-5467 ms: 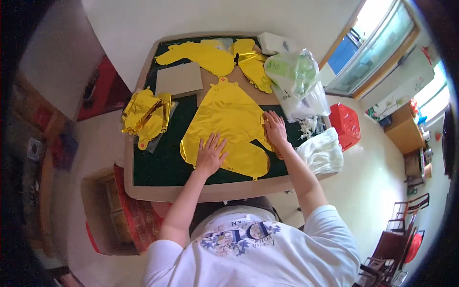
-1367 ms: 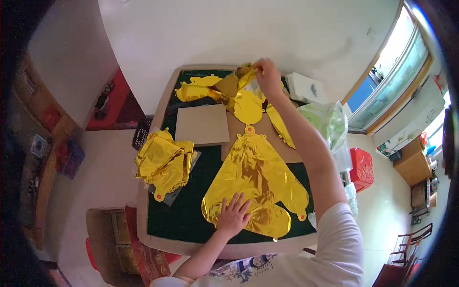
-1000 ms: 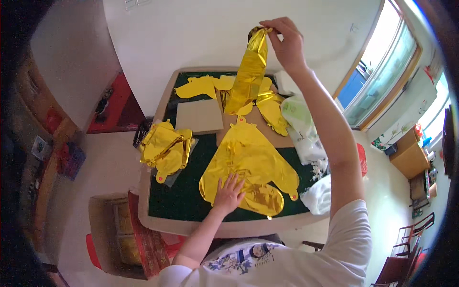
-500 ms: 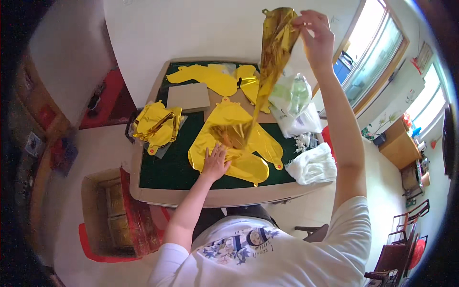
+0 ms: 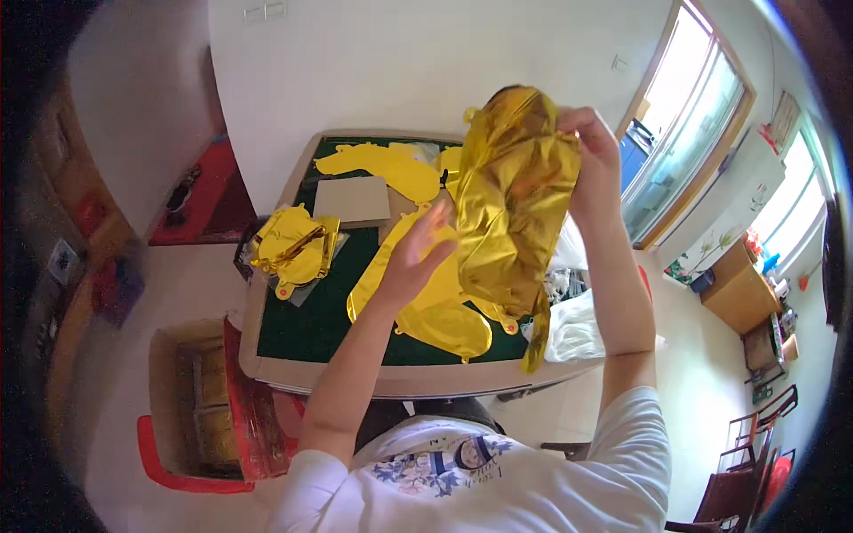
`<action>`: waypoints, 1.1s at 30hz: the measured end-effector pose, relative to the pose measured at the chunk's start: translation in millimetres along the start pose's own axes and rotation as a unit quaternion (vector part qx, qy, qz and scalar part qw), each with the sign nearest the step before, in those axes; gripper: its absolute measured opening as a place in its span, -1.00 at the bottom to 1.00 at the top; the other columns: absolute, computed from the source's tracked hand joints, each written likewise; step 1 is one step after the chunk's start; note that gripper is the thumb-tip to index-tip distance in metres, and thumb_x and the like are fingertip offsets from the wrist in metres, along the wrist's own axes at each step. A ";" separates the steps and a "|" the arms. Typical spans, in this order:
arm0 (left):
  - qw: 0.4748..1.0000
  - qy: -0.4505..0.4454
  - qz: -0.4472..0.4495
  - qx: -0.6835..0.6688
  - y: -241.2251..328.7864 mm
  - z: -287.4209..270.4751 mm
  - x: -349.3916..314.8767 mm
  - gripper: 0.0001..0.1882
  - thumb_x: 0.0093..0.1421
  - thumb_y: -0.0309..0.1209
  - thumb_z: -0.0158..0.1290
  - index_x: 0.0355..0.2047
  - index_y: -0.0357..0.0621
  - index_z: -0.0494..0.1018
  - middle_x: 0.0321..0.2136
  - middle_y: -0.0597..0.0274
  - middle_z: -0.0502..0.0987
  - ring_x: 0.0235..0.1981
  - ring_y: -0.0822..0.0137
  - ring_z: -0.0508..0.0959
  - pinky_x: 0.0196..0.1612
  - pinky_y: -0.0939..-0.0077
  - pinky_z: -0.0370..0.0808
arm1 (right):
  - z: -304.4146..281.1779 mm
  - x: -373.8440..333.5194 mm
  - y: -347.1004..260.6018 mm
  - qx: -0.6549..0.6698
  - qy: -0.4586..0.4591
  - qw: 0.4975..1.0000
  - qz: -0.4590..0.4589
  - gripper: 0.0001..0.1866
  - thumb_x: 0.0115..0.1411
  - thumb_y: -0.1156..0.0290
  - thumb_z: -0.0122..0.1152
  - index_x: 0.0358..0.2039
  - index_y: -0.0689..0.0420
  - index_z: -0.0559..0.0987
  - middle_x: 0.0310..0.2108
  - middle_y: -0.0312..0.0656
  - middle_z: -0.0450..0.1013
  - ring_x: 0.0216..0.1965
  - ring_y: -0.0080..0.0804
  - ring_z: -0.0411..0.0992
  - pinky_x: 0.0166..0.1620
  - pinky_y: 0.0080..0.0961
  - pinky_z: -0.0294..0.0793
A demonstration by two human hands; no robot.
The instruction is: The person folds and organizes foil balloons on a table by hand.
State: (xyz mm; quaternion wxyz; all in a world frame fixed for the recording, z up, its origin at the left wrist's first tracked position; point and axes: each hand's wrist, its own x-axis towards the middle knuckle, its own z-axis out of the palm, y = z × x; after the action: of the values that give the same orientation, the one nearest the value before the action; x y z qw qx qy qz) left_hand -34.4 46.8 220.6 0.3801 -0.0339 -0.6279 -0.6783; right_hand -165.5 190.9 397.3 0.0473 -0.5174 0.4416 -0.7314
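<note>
A large sheet-like gold foil balloon [image 5: 517, 204], uninflated and creased, hangs above the right half of the table. My right hand [image 5: 593, 164] pinches its upper right edge. To its left, my left hand [image 5: 418, 258] is raised with thumb and fingers apart, holding nothing and slightly blurred. Beneath both hands, more flat gold foil balloons [image 5: 444, 330] lie spread on the green tabletop [image 5: 315, 333]; the hanging one hides part of them.
A pile of folded gold foil balloons [image 5: 298, 253] sits at the table's left edge. Behind are a grey-beige square board [image 5: 353, 199] and a long yellow foil shape [image 5: 391, 166]. A white thread bundle [image 5: 573, 329] lies at right. A cardboard box [image 5: 200, 391] stands lower left.
My right hand has come down, and the balloon it holds has swung round to show its broad side. My left hand has lifted off the foil on the table and moved up.
</note>
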 end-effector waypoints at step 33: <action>0.942 0.172 -0.270 -0.099 -90.7 -57.1 24.1 -0.71 0.05 -0.47 0.25 -0.22 -0.32 0.52 -0.32 0.19 0.59 -0.36 0.38 0.59 -0.27 0.51 0.53 | -34.9 -197.3 170.7 -0.165 -0.136 0.873 0.438 -0.79 0.23 0.37 0.18 -0.49 0.20 0.46 -0.64 -0.43 0.33 -0.58 -0.73 0.21 -0.51 -0.70 0.16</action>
State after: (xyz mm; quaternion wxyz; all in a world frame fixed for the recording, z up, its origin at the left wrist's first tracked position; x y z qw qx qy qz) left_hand -77.4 -21.7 146.3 0.2797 0.2164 -0.4685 -0.8096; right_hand -168.8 212.3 135.0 0.3360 -0.3653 0.7268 -0.4747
